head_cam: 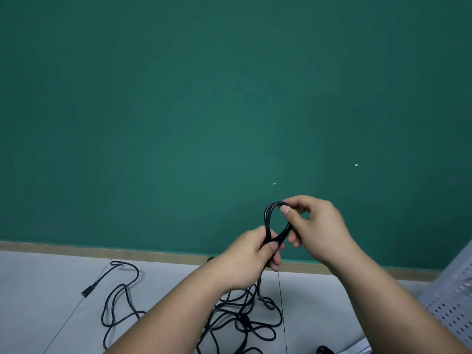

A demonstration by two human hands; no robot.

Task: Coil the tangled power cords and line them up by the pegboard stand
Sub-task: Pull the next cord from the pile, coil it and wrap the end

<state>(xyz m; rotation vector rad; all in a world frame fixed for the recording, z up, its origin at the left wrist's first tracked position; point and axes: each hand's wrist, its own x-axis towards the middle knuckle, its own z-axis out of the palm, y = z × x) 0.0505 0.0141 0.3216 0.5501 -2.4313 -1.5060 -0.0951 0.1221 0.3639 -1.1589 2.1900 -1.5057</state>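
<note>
A small loop of black power cord (267,221) is held up before the green wall (204,98): the left hand (251,256) grips its base at 6 o'clock, fingers curled round it and thumb pressed on the strands, while the right hand (314,226) pinches its top at 1 o'clock between thumb and forefinger. Below, at 6 o'clock, the tangle of cords (245,316) lies on the grey floor (51,277), a plug end (88,292) out at 8 o'clock and the pegboard stand (454,297) at 4 o'clock.

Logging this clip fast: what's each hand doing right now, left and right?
Left hand: grips the bottom of the black cord loop.
Right hand: pinches the top of the same loop.
</note>
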